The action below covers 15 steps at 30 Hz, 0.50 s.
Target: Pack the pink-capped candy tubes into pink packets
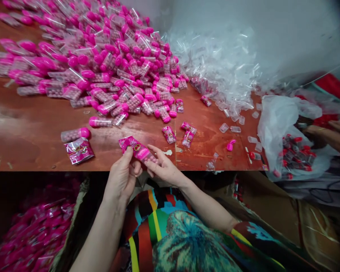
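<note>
A pink printed packet is held slantwise over the table's front edge. My left hand is closed on its upper left part, thumb on top. My right hand pinches its lower right end, where small pink balls show; I cannot tell whether they are in a tube inside or behind a clear window. To the left, a flat pink packet lies against a clear tube of pink balls with a pink cap. Small pink packets rest just beyond my right hand.
A large heap of pink-capped tubes covers the back left. Clear empty containers pile up behind. At right, a white plastic bag holds red-capped bottles, near another person's arm. Below left, a box holds pink packets.
</note>
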Each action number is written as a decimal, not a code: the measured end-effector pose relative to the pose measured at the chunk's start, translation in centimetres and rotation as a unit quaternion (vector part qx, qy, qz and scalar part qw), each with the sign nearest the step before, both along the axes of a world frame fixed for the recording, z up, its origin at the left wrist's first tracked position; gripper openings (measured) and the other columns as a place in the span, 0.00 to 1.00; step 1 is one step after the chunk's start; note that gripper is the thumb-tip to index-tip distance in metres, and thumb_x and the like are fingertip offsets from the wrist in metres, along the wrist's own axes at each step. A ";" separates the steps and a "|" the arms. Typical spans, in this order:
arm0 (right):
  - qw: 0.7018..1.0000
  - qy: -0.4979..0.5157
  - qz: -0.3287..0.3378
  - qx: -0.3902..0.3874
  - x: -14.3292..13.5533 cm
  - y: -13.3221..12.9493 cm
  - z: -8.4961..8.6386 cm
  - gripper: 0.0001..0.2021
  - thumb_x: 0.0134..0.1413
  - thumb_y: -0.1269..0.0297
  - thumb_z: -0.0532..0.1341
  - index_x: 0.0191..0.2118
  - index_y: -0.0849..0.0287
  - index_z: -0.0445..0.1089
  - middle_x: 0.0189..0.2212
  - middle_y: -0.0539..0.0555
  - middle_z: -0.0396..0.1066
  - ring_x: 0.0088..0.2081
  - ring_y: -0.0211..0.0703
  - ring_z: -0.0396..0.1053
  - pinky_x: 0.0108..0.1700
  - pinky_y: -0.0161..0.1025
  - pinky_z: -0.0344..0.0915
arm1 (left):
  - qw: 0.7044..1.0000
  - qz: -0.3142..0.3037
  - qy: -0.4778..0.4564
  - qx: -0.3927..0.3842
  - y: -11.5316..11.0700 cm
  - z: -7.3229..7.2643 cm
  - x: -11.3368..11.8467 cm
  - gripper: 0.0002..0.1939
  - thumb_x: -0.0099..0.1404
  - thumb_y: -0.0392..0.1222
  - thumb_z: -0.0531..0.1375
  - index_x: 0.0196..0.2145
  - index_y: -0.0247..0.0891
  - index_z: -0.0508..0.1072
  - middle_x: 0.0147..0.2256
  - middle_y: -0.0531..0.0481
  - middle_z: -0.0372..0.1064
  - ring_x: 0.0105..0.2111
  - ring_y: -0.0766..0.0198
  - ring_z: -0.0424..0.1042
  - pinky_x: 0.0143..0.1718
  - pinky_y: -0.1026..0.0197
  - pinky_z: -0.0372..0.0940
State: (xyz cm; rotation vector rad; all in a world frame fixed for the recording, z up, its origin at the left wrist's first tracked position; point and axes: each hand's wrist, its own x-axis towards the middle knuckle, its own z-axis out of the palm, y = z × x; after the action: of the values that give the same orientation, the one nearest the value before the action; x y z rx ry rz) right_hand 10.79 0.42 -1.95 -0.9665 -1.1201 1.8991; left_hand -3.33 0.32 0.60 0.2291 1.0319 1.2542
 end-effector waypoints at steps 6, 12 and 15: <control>0.992 0.085 0.078 -0.054 0.6 -0.3 -0.7 0.32 0.64 0.50 0.59 0.68 0.48 0.48 0.23 0.40 0.52 0.18 0.29 0.45 0.18 0.28 0.44 | 0.997 -0.078 0.017 -0.018 -0.4 0.1 0.4 0.24 0.49 0.52 0.74 0.20 0.33 0.67 0.11 0.57 0.57 0.12 0.76 0.53 0.16 0.71 0.50; 0.977 -0.166 0.005 0.135 0.8 -0.4 -1.2 0.31 0.62 0.56 0.61 0.67 0.51 0.52 0.35 0.51 0.66 0.29 0.37 0.63 0.35 0.37 0.65 | 0.997 -0.059 0.030 -0.042 -0.9 -0.4 1.3 0.24 0.49 0.52 0.74 0.19 0.35 0.64 0.09 0.61 0.53 0.10 0.76 0.50 0.14 0.71 0.46; 0.951 -0.260 -0.004 0.167 0.5 -0.5 -1.0 0.32 0.60 0.57 0.62 0.68 0.52 0.53 0.35 0.52 0.68 0.31 0.41 0.65 0.38 0.40 0.66 | 0.997 -0.039 0.018 -0.056 -1.0 -0.8 1.5 0.23 0.47 0.52 0.75 0.23 0.35 0.67 0.11 0.62 0.55 0.10 0.78 0.49 0.13 0.71 0.44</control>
State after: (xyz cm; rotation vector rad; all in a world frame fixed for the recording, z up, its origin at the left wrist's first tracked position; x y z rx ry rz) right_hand 11.33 -0.09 -2.92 -1.3035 -1.6732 1.4076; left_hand -1.81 -0.63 -0.25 0.2041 1.1101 1.1213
